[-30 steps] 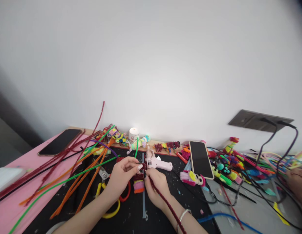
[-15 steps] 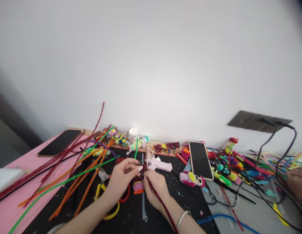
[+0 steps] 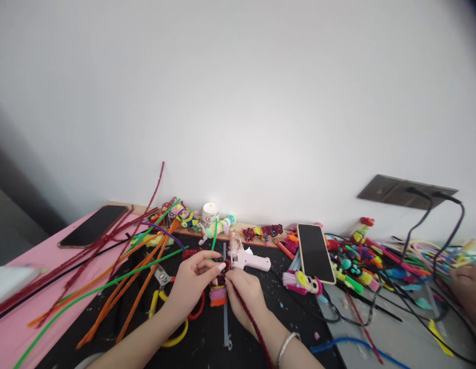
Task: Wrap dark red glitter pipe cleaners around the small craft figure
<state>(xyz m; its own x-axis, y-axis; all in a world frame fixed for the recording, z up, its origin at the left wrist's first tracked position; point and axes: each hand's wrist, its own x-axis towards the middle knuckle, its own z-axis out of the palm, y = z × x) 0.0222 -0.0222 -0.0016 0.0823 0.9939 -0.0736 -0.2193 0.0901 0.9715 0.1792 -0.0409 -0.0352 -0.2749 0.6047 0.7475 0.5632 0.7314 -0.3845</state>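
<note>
My left hand (image 3: 201, 277) is closed, thumb and fingers pinching a small pipe-cleaner figure (image 3: 218, 296) whose lower end shows pink and orange. Close against it, my right hand (image 3: 245, 289) pinches a dark red pipe cleaner (image 3: 257, 328), which trails down over my right wrist. Where the red strand meets the figure is mostly hidden by my fingers. Just beyond my hands lies a pale pink glue gun (image 3: 251, 260). Scissors (image 3: 161, 277) with yellow handles rest beside my left forearm, and a red loop shows under that hand.
Orange, green and dark red pipe cleaners (image 3: 111, 302) spread across the left side. A phone (image 3: 92, 225) lies on the pink surface; another phone (image 3: 316, 253) stands right of the glue gun. Finished figures, cables and a wall socket (image 3: 407, 192) are around. Another person's hand (image 3: 467, 287) shows at right.
Both hands stay nearly in place, still pinching the figure and the red pipe cleaner. The strand's lower part has shifted slightly left.
</note>
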